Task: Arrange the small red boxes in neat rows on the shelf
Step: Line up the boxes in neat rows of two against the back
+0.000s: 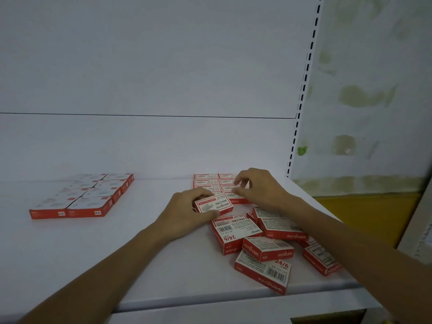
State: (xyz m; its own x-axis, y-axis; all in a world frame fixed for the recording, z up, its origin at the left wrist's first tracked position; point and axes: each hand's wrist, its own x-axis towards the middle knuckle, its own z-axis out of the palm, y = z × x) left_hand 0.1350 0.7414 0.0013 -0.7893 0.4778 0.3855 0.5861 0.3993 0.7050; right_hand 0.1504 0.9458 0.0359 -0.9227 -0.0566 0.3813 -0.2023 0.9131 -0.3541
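On the white shelf [117,242], my left hand [187,209] grips a small red and white box [214,204] near the middle. My right hand [259,190] hovers just behind and to the right of it, fingers curled and apart, over the front of a neat row block of red boxes [208,182] at the back. A loose pile of several red boxes [264,244] lies in front right, some tilted on each other. Another tidy block of red boxes [84,197] sits at the left.
The shelf's front edge [233,298] runs below the pile; one box [264,270] lies close to it. A slotted upright [301,94] stands at the right rear, with a stained wall [374,90] beyond. The white back panel [149,66] rises behind.
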